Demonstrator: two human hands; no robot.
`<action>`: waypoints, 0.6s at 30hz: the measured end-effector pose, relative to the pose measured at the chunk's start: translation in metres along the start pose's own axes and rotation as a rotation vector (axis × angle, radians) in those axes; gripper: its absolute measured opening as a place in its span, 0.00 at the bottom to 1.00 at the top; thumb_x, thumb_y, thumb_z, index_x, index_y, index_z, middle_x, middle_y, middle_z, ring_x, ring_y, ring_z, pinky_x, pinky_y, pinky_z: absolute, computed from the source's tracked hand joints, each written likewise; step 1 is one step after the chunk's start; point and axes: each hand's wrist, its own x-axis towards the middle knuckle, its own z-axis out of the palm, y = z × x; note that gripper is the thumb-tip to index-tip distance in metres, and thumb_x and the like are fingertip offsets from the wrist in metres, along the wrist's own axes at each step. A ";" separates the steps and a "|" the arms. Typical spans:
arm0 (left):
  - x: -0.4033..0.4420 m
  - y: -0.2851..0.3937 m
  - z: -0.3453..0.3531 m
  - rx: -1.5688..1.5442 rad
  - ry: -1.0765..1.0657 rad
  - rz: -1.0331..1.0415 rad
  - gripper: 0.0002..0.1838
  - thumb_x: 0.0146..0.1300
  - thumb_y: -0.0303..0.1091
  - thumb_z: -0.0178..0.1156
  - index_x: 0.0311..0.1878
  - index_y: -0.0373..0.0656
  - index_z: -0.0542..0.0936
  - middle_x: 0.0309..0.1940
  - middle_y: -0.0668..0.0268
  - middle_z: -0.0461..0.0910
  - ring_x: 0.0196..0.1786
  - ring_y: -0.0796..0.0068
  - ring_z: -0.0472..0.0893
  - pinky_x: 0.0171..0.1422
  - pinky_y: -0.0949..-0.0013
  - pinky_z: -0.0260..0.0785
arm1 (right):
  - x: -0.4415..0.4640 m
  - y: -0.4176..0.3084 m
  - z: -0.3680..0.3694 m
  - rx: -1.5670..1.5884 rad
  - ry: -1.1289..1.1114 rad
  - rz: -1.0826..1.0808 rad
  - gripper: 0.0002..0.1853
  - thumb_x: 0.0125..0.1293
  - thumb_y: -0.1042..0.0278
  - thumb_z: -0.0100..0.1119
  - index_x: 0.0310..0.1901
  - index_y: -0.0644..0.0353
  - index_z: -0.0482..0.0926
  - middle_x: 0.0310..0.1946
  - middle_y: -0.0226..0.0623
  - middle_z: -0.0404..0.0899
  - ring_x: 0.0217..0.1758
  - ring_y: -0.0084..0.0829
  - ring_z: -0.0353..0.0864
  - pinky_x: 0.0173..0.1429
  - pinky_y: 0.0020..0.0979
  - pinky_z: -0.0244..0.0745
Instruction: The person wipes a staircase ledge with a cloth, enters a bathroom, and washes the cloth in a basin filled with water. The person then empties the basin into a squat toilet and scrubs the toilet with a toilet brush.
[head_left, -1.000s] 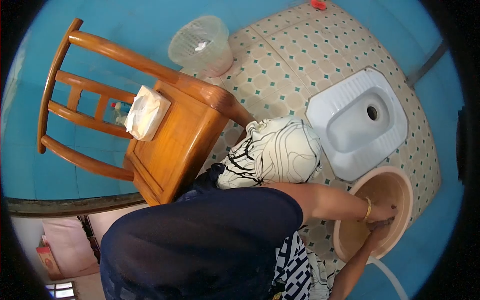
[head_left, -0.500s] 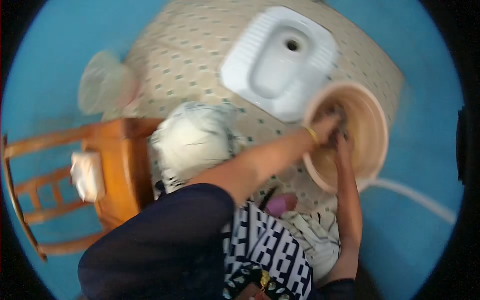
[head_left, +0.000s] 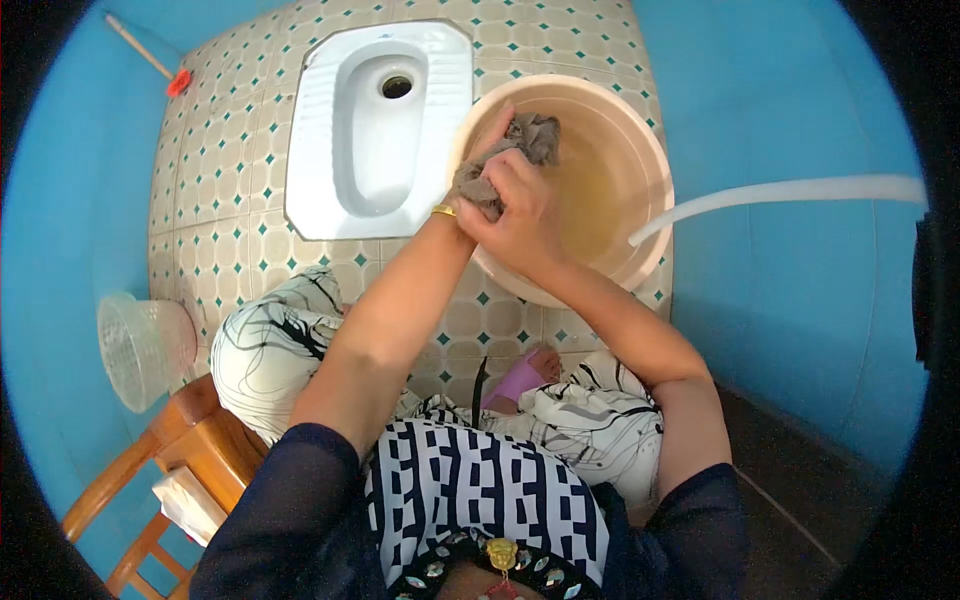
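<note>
A grey-brown wet cloth (head_left: 537, 138) is bunched between my two hands, over the left side of a pale peach basin (head_left: 657, 170). My right hand (head_left: 525, 215) is closed around the cloth's near part, its fingers curled over it. Partly hidden under the cloth, my left hand (head_left: 492, 135) holds it from the left, with a yellow bracelet (head_left: 444, 210) at the wrist. Cloudy yellowish water (head_left: 595, 200) lies in the basin below my hands.
A white squat toilet (head_left: 322, 140) is set in the tiled floor, left of the basin. A pale hose (head_left: 780, 192) reaches over the basin's right rim. At left are a clear plastic basket (head_left: 135, 350), a wooden chair (head_left: 195, 420) with a tissue pack (head_left: 190, 505), and a red-headed brush (head_left: 179, 83).
My hands have come up from deep inside the basin to its left rim, bringing the cloth with them. The camera view has turned, and the basin now appears further left.
</note>
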 end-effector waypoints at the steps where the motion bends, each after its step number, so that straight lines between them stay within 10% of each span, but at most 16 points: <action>1: 0.002 -0.002 0.004 0.000 0.033 0.000 0.18 0.62 0.49 0.43 0.39 0.43 0.72 0.35 0.66 0.73 0.38 0.75 0.72 0.46 0.72 0.66 | 0.002 0.006 -0.002 -0.008 0.010 0.004 0.08 0.43 0.72 0.54 0.25 0.65 0.67 0.25 0.40 0.67 0.29 0.42 0.69 0.34 0.36 0.66; 4: 0.023 -0.013 -0.026 -0.196 -0.500 -0.131 0.18 0.62 0.49 0.43 0.40 0.44 0.72 0.36 0.68 0.73 0.38 0.76 0.72 0.47 0.72 0.66 | 0.010 0.030 -0.005 -0.108 0.099 0.047 0.09 0.45 0.69 0.55 0.20 0.64 0.66 0.21 0.41 0.68 0.24 0.42 0.70 0.29 0.38 0.65; 5: 0.013 -0.022 -0.014 0.337 -0.167 0.192 0.17 0.61 0.48 0.44 0.40 0.44 0.72 0.35 0.69 0.73 0.37 0.76 0.72 0.45 0.72 0.66 | 0.012 0.040 -0.006 -0.140 0.150 0.003 0.09 0.47 0.66 0.53 0.20 0.63 0.68 0.21 0.45 0.69 0.24 0.43 0.71 0.28 0.39 0.65; 7: 0.036 -0.036 -0.039 0.224 -0.198 0.137 0.16 0.61 0.47 0.45 0.40 0.45 0.72 0.35 0.68 0.73 0.37 0.76 0.72 0.45 0.72 0.65 | 0.016 0.060 -0.011 -0.174 0.201 -0.035 0.11 0.49 0.63 0.52 0.21 0.63 0.70 0.21 0.48 0.70 0.24 0.44 0.72 0.27 0.40 0.64; 9: 0.031 -0.043 -0.025 0.111 -0.224 0.081 0.15 0.60 0.46 0.46 0.40 0.46 0.72 0.36 0.68 0.73 0.38 0.76 0.71 0.44 0.71 0.65 | 0.018 0.083 -0.024 -0.419 -0.066 0.415 0.16 0.54 0.57 0.44 0.26 0.62 0.75 0.28 0.46 0.75 0.26 0.44 0.74 0.29 0.40 0.69; 11: 0.014 -0.047 0.004 0.240 0.153 0.020 0.13 0.58 0.43 0.47 0.40 0.47 0.72 0.35 0.67 0.72 0.38 0.75 0.71 0.44 0.68 0.63 | 0.024 0.109 -0.043 -0.632 -0.236 0.591 0.20 0.58 0.54 0.39 0.30 0.62 0.76 0.30 0.47 0.76 0.29 0.44 0.76 0.32 0.42 0.69; 18: 0.008 -0.041 0.026 0.628 0.344 0.008 0.16 0.57 0.42 0.48 0.44 0.42 0.69 0.40 0.64 0.71 0.42 0.69 0.70 0.45 0.60 0.62 | -0.063 0.243 -0.051 -0.414 0.014 0.938 0.21 0.55 0.53 0.46 0.42 0.61 0.72 0.37 0.58 0.72 0.42 0.49 0.72 0.46 0.41 0.64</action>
